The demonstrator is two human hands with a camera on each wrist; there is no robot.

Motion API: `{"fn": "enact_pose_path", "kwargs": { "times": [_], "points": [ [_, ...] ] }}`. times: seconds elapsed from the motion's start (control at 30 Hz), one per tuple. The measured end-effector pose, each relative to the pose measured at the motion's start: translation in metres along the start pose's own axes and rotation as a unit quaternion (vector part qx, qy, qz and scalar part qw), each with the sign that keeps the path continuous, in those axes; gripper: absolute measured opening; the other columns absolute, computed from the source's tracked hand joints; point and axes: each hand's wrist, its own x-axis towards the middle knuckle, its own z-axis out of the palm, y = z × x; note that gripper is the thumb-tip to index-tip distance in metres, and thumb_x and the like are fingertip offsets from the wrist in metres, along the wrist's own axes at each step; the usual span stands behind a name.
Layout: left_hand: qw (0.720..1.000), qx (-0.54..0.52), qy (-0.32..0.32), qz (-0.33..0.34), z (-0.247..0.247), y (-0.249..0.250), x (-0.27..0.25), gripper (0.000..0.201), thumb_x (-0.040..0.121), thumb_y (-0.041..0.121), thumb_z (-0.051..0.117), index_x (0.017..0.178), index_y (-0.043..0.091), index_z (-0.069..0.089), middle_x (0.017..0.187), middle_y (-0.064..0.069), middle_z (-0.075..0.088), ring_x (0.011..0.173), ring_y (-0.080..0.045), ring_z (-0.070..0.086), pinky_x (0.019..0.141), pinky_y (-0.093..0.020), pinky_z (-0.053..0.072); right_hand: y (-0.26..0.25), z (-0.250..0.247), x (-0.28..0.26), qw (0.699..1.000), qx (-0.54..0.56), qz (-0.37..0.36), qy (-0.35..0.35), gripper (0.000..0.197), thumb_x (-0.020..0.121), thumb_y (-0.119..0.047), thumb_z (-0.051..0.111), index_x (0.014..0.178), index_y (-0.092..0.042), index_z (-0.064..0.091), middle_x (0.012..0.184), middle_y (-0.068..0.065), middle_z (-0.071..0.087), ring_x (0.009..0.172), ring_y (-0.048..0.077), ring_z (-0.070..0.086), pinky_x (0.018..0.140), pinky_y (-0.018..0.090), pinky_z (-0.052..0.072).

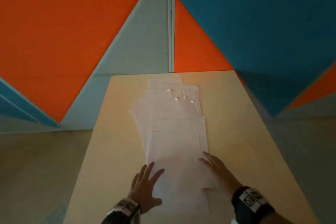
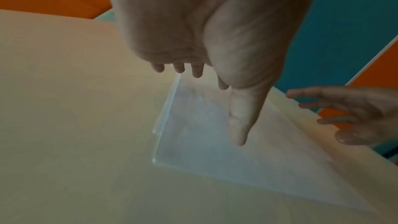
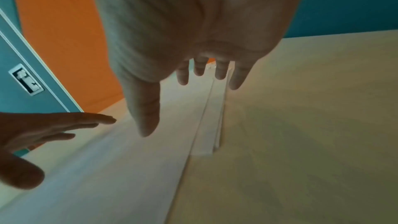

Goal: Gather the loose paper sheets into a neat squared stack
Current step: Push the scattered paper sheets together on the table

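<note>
Several white paper sheets (image 1: 174, 129) lie fanned in a long, uneven run down the middle of the light wooden table (image 1: 241, 132), their edges stepped. My left hand (image 1: 145, 183) is open with spread fingers at the near left edge of the sheets (image 2: 215, 151). My right hand (image 1: 216, 167) is open at the near right edge, fingers straight over the staggered paper edges (image 3: 208, 125). In the left wrist view my left hand (image 2: 206, 77) is above the near corner of the sheets. Neither hand holds a sheet.
Orange, teal and grey wall panels (image 1: 72, 32) stand behind and beside the table. A grey vertical post (image 1: 171, 23) meets the table's far edge. A small metal latch (image 3: 25, 79) sits on a teal panel to the left. Floor lies to the left.
</note>
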Motion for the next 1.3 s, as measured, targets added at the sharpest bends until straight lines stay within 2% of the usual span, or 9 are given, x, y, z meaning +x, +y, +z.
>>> {"fn": "enact_pose_path", "kwargs": {
  "times": [0.23, 0.4, 0.53, 0.7, 0.83, 0.97, 1.07, 1.2, 1.3],
  "points": [
    [0.998, 0.057, 0.033, 0.02, -0.018, 0.002, 0.063, 0.111, 0.067, 0.065, 0.069, 0.142, 0.055, -0.012, 0.146, 0.013, -0.039, 0.139, -0.014, -0.029, 0.113, -0.045, -0.013, 0.024, -0.037, 0.077, 0.998, -0.056, 0.034, 0.008, 0.122, 0.065, -0.062, 0.077, 0.155, -0.041, -0.003, 0.163, -0.013, -0.023, 0.153, 0.023, -0.016, 0.122, 0.045, 0.009],
    [0.996, 0.079, 0.017, 0.046, -0.023, -0.002, 0.088, 0.117, 0.061, 0.073, 0.067, 0.145, 0.053, -0.012, 0.15, 0.009, -0.038, 0.14, -0.019, -0.031, 0.113, -0.043, -0.015, 0.03, -0.036, 0.119, 0.993, -0.105, 0.047, -0.02, 0.137, 0.051, -0.071, 0.079, 0.151, -0.048, -0.012, 0.161, -0.011, -0.03, 0.15, 0.028, -0.024, 0.12, 0.052, -0.001],
    [0.995, 0.08, 0.03, 0.046, -0.031, -0.007, 0.1, 0.115, 0.062, 0.073, 0.066, 0.146, 0.051, -0.01, 0.145, 0.013, -0.039, 0.137, -0.013, -0.031, 0.116, -0.045, -0.011, 0.029, -0.046, 0.138, 0.991, -0.123, 0.055, -0.022, 0.139, 0.045, -0.07, 0.08, 0.15, -0.051, -0.009, 0.162, -0.012, -0.027, 0.151, 0.029, -0.021, 0.118, 0.056, -0.001],
    [0.995, 0.06, 0.061, 0.055, -0.04, -0.009, 0.11, 0.106, 0.068, 0.07, 0.064, 0.148, 0.048, -0.002, 0.153, 0.009, -0.03, 0.143, -0.017, -0.024, 0.117, -0.043, -0.007, 0.024, -0.067, 0.159, 0.991, -0.123, 0.058, -0.014, 0.136, 0.042, -0.068, 0.083, 0.15, -0.052, 0.001, 0.164, -0.013, -0.015, 0.152, 0.029, -0.009, 0.117, 0.057, 0.01],
    [0.994, 0.043, 0.092, 0.045, -0.048, -0.017, 0.114, 0.101, 0.069, 0.072, 0.061, 0.148, 0.049, 0.002, 0.155, 0.008, -0.027, 0.147, -0.022, -0.018, 0.118, -0.043, -0.002, 0.02, -0.082, 0.172, 0.992, -0.121, 0.041, 0.016, 0.125, 0.045, -0.064, 0.085, 0.149, -0.048, 0.016, 0.163, -0.012, 0.003, 0.145, 0.029, 0.011, 0.113, 0.049, 0.024],
    [0.993, 0.09, 0.056, 0.059, -0.05, -0.022, 0.111, 0.116, 0.059, 0.078, 0.062, 0.141, 0.054, -0.015, 0.146, 0.007, -0.042, 0.137, -0.019, -0.032, 0.116, -0.045, -0.009, 0.024, -0.085, 0.179, 0.993, -0.1, 0.052, 0.038, 0.123, 0.048, -0.061, 0.086, 0.149, -0.045, 0.02, 0.163, -0.014, -0.002, 0.143, 0.029, 0.016, 0.114, 0.047, 0.027],
    [0.993, 0.094, 0.045, 0.052, -0.05, -0.026, 0.114, 0.12, 0.055, 0.078, 0.065, 0.139, 0.056, -0.018, 0.148, 0.006, -0.04, 0.141, -0.024, -0.03, 0.117, -0.048, -0.008, 0.023, -0.089, 0.186, 0.994, -0.075, 0.053, 0.056, 0.123, 0.05, -0.056, 0.09, 0.15, -0.043, 0.021, 0.164, -0.014, -0.004, 0.143, 0.031, 0.02, 0.114, 0.048, 0.032],
    [0.993, 0.084, 0.083, 0.028, -0.062, -0.028, 0.125, 0.11, 0.063, 0.077, 0.061, 0.146, 0.051, -0.006, 0.158, 0.002, -0.026, 0.146, -0.029, -0.02, 0.118, -0.048, -0.004, 0.021, -0.094, 0.189, 0.994, -0.005, 0.063, 0.094, 0.11, 0.065, -0.046, 0.086, 0.152, -0.043, 0.018, 0.163, -0.021, -0.009, 0.145, 0.034, 0.021, 0.114, 0.048, 0.033],
    [0.991, 0.086, 0.092, 0.041, -0.062, -0.023, 0.121, 0.105, 0.066, 0.075, 0.06, 0.146, 0.052, -0.004, 0.157, 0.002, -0.028, 0.146, -0.03, -0.021, 0.118, -0.048, -0.004, 0.021, -0.098, 0.191, 0.985, 0.008, 0.113, 0.128, 0.087, 0.084, -0.043, 0.07, 0.154, -0.029, 0.021, 0.165, -0.006, 0.002, 0.145, 0.037, 0.023, 0.113, 0.049, 0.034]
  ]
}}
